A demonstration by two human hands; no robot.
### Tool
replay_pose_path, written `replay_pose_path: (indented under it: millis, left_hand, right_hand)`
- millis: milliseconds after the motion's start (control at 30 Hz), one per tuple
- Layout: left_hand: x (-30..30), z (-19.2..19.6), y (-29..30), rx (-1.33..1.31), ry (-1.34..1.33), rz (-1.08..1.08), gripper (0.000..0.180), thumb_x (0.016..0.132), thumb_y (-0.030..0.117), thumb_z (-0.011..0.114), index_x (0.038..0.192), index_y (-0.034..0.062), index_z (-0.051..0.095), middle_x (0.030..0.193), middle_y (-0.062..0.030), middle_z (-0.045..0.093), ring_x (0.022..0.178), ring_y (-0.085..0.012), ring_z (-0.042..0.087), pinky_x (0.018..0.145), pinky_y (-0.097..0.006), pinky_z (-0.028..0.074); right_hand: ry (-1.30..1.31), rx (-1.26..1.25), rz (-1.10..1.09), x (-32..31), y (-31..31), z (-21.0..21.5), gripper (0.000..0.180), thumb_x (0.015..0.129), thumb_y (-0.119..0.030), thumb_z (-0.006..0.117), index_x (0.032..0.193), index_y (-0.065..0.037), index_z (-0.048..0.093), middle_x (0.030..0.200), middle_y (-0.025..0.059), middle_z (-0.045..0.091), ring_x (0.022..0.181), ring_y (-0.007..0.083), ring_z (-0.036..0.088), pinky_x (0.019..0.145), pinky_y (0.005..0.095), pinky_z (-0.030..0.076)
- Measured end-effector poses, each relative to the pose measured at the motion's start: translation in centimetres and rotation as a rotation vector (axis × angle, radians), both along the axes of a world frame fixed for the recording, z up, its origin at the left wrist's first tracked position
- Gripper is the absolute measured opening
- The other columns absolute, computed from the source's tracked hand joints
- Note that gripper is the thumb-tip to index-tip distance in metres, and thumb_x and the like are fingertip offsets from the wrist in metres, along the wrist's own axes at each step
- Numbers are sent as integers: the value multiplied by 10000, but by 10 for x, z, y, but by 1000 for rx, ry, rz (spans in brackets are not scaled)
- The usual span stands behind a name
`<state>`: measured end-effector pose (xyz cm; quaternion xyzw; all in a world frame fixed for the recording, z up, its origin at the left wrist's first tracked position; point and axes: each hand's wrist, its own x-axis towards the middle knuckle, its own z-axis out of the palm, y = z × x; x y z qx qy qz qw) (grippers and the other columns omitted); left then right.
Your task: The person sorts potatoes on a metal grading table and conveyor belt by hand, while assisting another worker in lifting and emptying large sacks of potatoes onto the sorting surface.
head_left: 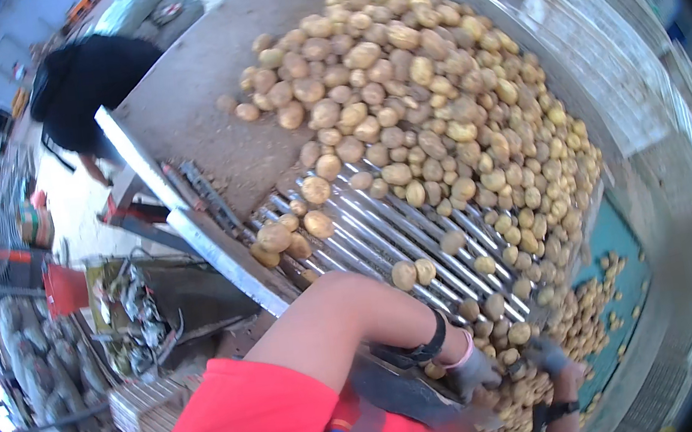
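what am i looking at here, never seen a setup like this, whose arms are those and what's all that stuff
There is no robot here: it's one picture from a camera worn on a person's head, looking down. The wide lens bends straight edges. The red sleeve and both arms are the wearer's own.

Potatoes lie heaped on a sloping bed and across a row of shiny metal rollers; more lie lower down, by a green surface.

The left hand and right hand are among the potatoes; whether either grips one is unclear.
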<state>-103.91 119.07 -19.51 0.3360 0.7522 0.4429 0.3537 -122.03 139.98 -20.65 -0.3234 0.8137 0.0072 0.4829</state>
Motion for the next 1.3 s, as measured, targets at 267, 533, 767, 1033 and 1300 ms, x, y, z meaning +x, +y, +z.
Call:
replay_pose_path:
  millis: [267,533,767,1033,1300]
  left_hand:
    - [33,25,-72,-425,212,-266,380,832,228,577,1153,28,538,1069,-152,601,1043,-322,576,839,-434,478]
    - [59,20,-138,-622,119,-28,363,831,221,572,1142,37,544,1054,-138,601,1028,-311,579,829,-428,480]
    - [88,20,-173,-715,22,148,348,830,215,567,1133,44,549,1042,-126,602,1016,-301,582,821,-422,481]
    - [99,48,-177,-655,-9,299,332,830,209,562,1122,53,555,1027,-112,602,1001,-290,586,811,-415,483]
    - [124,103,-173,-645,94,381,316,829,202,557,1112,61,561,1012,-98,602,986,-279,589,801,-408,485]
  right_hand:
    - [72,-22,-606,39,23,1,350,901,-184,581,1239,-92,575,1160,134,610,1100,228,560,943,334,426]
    - [260,-524,19,36,-34,38,393,862,-19,512,1249,-75,557,1335,177,488,1252,329,458,1035,347,364]
    - [284,-794,383,62,-124,45,468,825,65,476,1264,-84,539,1217,161,553,1146,302,521,979,367,408]
    - [-376,-952,211,139,-210,9,477,845,-12,562,1315,-9,479,1179,115,587,1077,197,579,935,315,451]
    - [-265,-569,491,187,-229,35,483,838,-273,555,1255,-35,506,1113,230,610,1043,403,561,897,441,444]
